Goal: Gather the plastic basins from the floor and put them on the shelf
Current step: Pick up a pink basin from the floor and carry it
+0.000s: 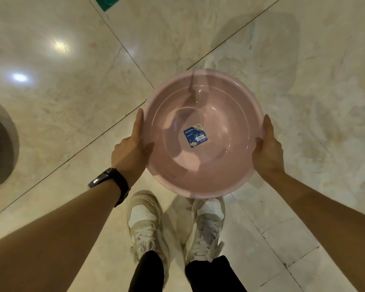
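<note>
Glossy marble floor [51, 127], pale sneakers [144, 224] — laced, green corner [102, 2] at top

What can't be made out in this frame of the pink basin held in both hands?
Head view only:
- Most fingers of the left hand and right hand: hidden behind the pink basin wall.
- Label small print: too small to read.
- Grey round object: cut off by the left edge; basin or not is unclear.
- Green thing: cut off by the top edge.
- Shelf: out of frame.

The glossy cream marble floor [72, 123] carries two pale sneakers [144, 220] and, at left, a grey round vessel [2, 144].
</note>
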`<state>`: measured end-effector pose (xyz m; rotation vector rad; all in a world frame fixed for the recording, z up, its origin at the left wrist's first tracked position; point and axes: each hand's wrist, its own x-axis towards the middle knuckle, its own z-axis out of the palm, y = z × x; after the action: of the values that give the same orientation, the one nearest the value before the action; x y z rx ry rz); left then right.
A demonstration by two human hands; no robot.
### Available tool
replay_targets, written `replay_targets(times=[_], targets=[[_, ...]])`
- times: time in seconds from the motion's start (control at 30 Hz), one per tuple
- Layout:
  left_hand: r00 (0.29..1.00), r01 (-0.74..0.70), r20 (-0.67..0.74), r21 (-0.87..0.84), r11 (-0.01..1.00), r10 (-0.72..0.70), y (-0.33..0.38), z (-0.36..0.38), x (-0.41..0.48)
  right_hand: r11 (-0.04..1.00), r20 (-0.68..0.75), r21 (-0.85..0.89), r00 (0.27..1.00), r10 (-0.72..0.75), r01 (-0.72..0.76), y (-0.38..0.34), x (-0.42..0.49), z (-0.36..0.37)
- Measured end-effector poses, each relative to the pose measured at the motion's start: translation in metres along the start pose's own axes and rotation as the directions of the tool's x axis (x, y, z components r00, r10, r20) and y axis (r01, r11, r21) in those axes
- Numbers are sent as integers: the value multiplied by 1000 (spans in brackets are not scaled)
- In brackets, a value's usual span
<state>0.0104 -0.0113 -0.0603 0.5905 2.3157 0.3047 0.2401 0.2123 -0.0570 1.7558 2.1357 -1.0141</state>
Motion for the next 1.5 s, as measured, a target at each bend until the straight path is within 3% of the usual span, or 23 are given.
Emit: replay_targets(times=[0.27,0.5,0.63,0.83,1.07,1.5], targets=[[980,-59,-197,-220,974,15,37,-73,-30,985,-149,147,987,-68,90,-51,-29,-63],[920,-151,-389,-459,876,-45,105,-207,-78,916,-302,300,937,-174,266,-154,-67,-181],[917,-156,-390,-541,826,-82,151,-303,-132,888,-312,339,928,-205,310,-223,-106,-264],[870,-193,-472,-588,786,-140,220,-462,-228,836,-272,423,929,-250,349,-324,-184,-392],[791,-284,-586,-608,742,-176,254,-612,-286,735,-299,523,900,-316,432,-458,-242,-508],[712,-472,-671,-675,567,-206,232,-847,-220,628,-374,465,782,-499,624,-744,-232,-575]])
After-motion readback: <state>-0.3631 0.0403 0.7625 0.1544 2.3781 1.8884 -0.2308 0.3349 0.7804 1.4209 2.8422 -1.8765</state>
